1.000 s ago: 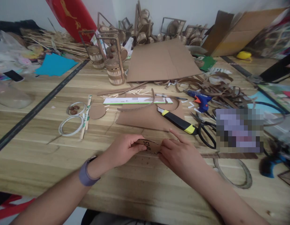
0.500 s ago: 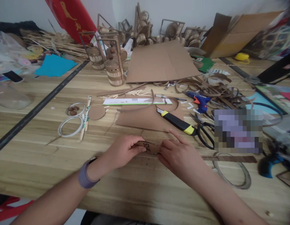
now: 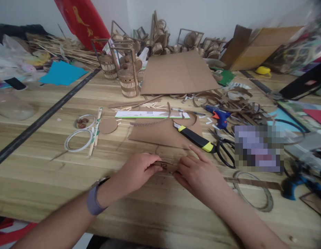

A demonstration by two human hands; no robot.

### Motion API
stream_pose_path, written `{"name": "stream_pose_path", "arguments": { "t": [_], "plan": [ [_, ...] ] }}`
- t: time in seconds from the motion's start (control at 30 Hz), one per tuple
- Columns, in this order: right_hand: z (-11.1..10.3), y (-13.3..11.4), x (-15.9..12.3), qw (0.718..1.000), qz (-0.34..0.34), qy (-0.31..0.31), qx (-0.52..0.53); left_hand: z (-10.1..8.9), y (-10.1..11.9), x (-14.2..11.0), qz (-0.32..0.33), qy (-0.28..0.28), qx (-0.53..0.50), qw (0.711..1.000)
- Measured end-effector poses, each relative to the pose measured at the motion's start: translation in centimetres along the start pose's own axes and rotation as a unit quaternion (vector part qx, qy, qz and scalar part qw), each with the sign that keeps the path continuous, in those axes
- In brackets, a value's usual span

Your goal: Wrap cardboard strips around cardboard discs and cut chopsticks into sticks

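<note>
A small brown cardboard piece (image 3: 166,166) with black printing is held between my two hands above the wooden table. My left hand (image 3: 141,169) pinches its left end between thumb and fingers. At the other end, my right hand (image 3: 193,171) grips it, with the index finger stretched out forward. Just beyond the hands lies a flat cardboard sheet (image 3: 155,135). A yellow-and-black utility knife (image 3: 195,137) rests partly on that sheet. Black-handled scissors (image 3: 225,148) lie to the right of the knife.
Tape rings (image 3: 78,140) and a cardboard disc (image 3: 108,126) lie left. A blue glue gun (image 3: 221,117) and brown strips (image 3: 243,103) sit right. Small slatted buckets (image 3: 128,83) stand behind, beside a large cardboard sheet (image 3: 179,74). A ring (image 3: 266,197) lies near my right forearm.
The cardboard piece has tilted, so its printed face shows narrower. Both hands keep their hold with little movement. The whole view has shifted slightly.
</note>
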State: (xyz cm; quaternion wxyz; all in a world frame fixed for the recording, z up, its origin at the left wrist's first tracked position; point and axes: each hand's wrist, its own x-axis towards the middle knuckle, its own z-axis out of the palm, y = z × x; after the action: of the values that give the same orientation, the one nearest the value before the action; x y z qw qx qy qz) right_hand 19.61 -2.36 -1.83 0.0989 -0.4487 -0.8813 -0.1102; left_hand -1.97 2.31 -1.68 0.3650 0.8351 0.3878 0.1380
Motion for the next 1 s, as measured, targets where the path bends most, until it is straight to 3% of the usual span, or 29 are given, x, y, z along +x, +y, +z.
{"name": "stream_pose_path", "arguments": {
  "t": [0.23,0.37,0.43,0.5,0.57,0.7,0.83,1.0],
  "plan": [
    [-0.3,0.3,0.0,1.0,0.01,-0.009,0.016,0.2,-0.1,-0.1,0.006,0.006,0.004,1.0],
    [-2.1,0.4,-0.1,0.997,0.051,0.013,0.053,0.1,-0.4,0.1,-0.009,0.001,-0.045,0.999],
    [-3.3,0.1,-0.3,0.99,0.073,0.019,0.121,-0.1,-0.6,0.2,-0.025,0.002,-0.06,0.998],
    [-4.4,-0.3,-0.5,0.969,0.084,-0.025,0.231,-0.3,-0.7,0.3,-0.034,0.008,-0.06,0.998],
    [-5.0,-0.6,-0.9,0.94,0.094,-0.112,0.309,-0.4,-0.7,0.4,-0.034,0.013,-0.054,0.998],
    [-4.4,-0.4,-1.3,0.91,0.12,-0.251,0.309,-0.6,-0.7,0.5,-0.039,0.022,-0.03,0.999],
    [-3.4,0.3,-0.8,0.894,0.165,-0.279,0.31,-1.0,-1.0,0.7,-0.062,0.034,0.001,0.997],
    [-3.5,1.2,-0.3,0.873,0.231,-0.319,0.289,-1.4,-1.4,0.8,-0.048,0.054,0.027,0.997]
  ]
}}
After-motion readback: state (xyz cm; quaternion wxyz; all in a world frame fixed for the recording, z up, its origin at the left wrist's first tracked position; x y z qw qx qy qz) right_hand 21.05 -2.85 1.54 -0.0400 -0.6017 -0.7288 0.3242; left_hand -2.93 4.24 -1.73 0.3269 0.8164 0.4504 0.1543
